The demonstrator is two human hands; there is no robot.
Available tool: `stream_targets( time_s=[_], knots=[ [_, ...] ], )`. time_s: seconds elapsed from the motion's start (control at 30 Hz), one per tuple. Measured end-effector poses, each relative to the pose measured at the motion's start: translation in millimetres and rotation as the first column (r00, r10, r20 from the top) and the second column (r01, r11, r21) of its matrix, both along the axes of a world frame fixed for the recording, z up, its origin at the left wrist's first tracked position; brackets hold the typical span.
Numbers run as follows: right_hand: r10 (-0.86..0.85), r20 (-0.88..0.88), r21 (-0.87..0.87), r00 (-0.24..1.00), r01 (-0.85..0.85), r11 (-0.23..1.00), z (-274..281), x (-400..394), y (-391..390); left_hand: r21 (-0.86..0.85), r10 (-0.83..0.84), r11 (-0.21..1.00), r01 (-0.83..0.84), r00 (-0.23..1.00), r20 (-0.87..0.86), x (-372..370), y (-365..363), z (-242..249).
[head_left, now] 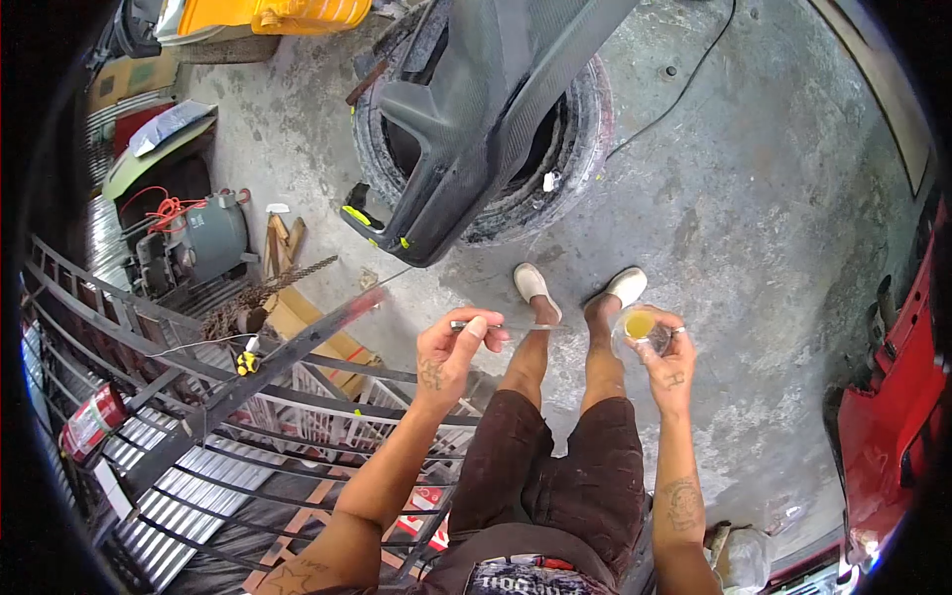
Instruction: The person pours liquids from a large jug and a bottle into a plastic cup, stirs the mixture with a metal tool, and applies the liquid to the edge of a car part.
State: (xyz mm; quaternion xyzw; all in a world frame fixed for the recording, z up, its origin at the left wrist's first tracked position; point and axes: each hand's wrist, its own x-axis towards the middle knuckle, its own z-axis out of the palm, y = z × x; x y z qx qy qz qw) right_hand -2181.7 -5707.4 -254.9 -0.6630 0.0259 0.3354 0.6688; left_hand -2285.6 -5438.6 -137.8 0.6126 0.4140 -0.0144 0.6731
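Observation:
In my left hand point(451, 357) a thin stick-like tool point(526, 326) is pinched between thumb and fingers. It has a dark end and a pale, slim shaft that points right; its exact kind is too small to make out. My right hand point(671, 362) is wrapped around a clear plastic cup point(625, 342) holding some yellowish liquid. Ahead of both hands, a large dark carbon-fibre-patterned panel point(486, 129) rests on a stack of tires point(585, 178). Bits of yellow-green tape point(357, 216) cling to its near end.
A curved black metal rack point(198, 421) runs along the left. Near it stand a grey machine point(213, 238) with an orange cord and a yellow container point(307, 15). Red panels point(883, 446) line the right side, and a black cable point(684, 94) crosses the concrete floor.

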Motion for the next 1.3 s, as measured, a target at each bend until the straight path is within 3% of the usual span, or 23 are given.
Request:
stream_targets(
  time_s=[0.07, 0.33, 0.43, 0.57, 0.67, 0.87, 1.03, 1.1, 1.3],
  knots=[
    [-0.052, -0.076, 0.072, 0.996, 0.058, 0.996, 3, -3, 12, 0.061, -0.024, 0.998, 0.021, 0.999, 0.048, -2, 7, -3],
    [-0.030, -0.058, 0.017, 0.998, 0.031, 0.999, 10, -9, 51, 0.073, 0.077, 0.993, -0.088, 0.986, 0.146, -2, 55, -32],
    [-0.048, -0.054, -0.005, 0.997, 0.047, 0.999, 11, -14, 69, 0.098, 0.096, 0.986, -0.135, 0.940, 0.328, 14, 82, -40],
    [-0.100, -0.102, 0.034, 0.990, 0.104, 0.994, 5, -14, 99, 0.039, 0.166, 0.978, -0.205, 0.879, 0.447, 45, 118, -54],
    [-0.156, -0.110, 0.087, 0.982, 0.165, 0.982, -1, -7, 126, 0.083, 0.126, 0.978, -0.190, 0.864, 0.487, 72, 139, -58],
    [-0.172, 0.110, 0.046, 0.979, 0.168, 0.985, -9, 10, 165, 0.143, 0.025, 0.980, -0.135, 0.806, 0.591, 115, 163, -57],
    [-0.197, 0.031, 0.065, 0.980, 0.195, 0.979, -2, 40, 188, 0.185, -0.088, 0.982, -0.039, 0.774, 0.627, 124, 172, -44],
    [-0.208, 0.014, 0.067, 0.978, 0.207, 0.976, 1, 55, 193, 0.290, -0.194, 0.957, -0.005, 0.732, 0.653, 127, 174, -39],
    [-0.267, 0.065, 0.096, 0.961, 0.260, 0.961, 11, 63, 201, 0.210, -0.161, 0.978, 0.016, 0.697, 0.699, 126, 180, -35]
  ],
)
